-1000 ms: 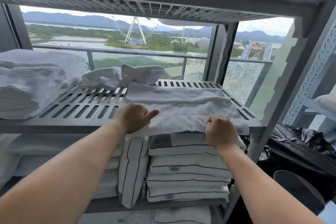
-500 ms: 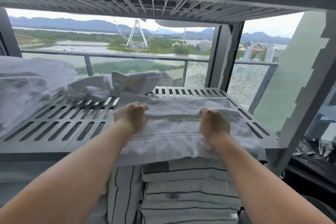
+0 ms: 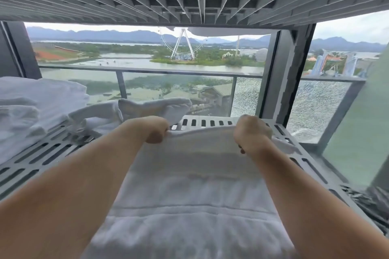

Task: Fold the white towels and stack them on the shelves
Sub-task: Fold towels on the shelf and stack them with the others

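Observation:
A white towel (image 3: 195, 195) lies spread on the grey slotted shelf (image 3: 31, 160), reaching from the shelf's front edge toward the back. My left hand (image 3: 154, 130) and my right hand (image 3: 251, 133) are each closed on the towel's folded far edge, about a towel's width apart, holding it slightly raised off the shelf. A stack of folded white towels (image 3: 31, 111) sits at the shelf's left end. A loosely bunched white towel (image 3: 134, 111) lies behind my left hand.
The ribbed underside of the upper shelf (image 3: 189, 0) hangs low overhead. A dark upright post (image 3: 288, 73) stands at the back right. Behind the shelf is a glass balcony rail (image 3: 147, 71), with a cracked pane on the right.
Both hands have carried the towel's near edge away from me toward the back of the shelf, doubling the towel over. My view has moved closer and lower, so the lower shelves are out of sight.

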A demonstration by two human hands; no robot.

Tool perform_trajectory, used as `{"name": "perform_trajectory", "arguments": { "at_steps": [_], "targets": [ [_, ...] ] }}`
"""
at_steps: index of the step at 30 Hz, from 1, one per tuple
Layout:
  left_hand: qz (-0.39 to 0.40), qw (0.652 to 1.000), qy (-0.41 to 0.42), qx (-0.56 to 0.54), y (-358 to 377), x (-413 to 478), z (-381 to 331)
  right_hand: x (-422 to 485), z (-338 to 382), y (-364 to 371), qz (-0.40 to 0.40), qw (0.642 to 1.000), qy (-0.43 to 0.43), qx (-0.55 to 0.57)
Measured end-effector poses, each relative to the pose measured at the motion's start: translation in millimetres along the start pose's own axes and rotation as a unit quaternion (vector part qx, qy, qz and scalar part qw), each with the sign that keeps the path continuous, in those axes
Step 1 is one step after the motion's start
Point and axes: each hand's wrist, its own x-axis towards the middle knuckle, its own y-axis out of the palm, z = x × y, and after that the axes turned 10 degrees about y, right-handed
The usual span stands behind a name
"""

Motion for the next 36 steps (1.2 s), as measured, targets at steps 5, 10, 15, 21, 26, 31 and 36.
{"name": "perform_trajectory", "arguments": {
  "at_steps": [5, 10, 15, 21, 26, 31, 36],
  "targets": [
    [0.005, 1.000, -0.015, -0.001, -38.0, 22.7, 11.4, 26.8, 16.1, 2.3, -0.018, 1.000, 0.010, -0.007],
    [-0.020, 1.000, -0.014, -0.012, -86.7, 51.2, 24.3, 63.3, 29.9, -7.8, -0.011, 0.999, 0.040, -0.003],
    [-0.286, 0.954, -0.039, 0.080, -82.8, 102.1, 24.9, 108.9, 27.7, 1.4, -0.088, 0.989, 0.045, 0.109],
    [-0.352, 0.914, -0.045, 0.195, -35.0, 142.2, -0.1, 103.6, 7.3, 68.8, 0.045, 0.978, -0.125, 0.160],
    [-0.349, 0.916, 0.003, 0.196, -22.7, 128.8, -8.5, 90.0, 7.7, 82.3, 0.088, 0.986, -0.128, 0.060],
    [-0.352, 0.923, 0.052, 0.150, 0.5, 108.1, -23.1, 67.1, 14.4, 68.5, 0.038, 0.977, -0.194, 0.078],
    [-0.336, 0.935, 0.023, 0.112, 35.2, 71.6, -29.5, 29.0, 28.6, 54.3, -0.005, 0.960, -0.260, 0.104]
  ]
}}
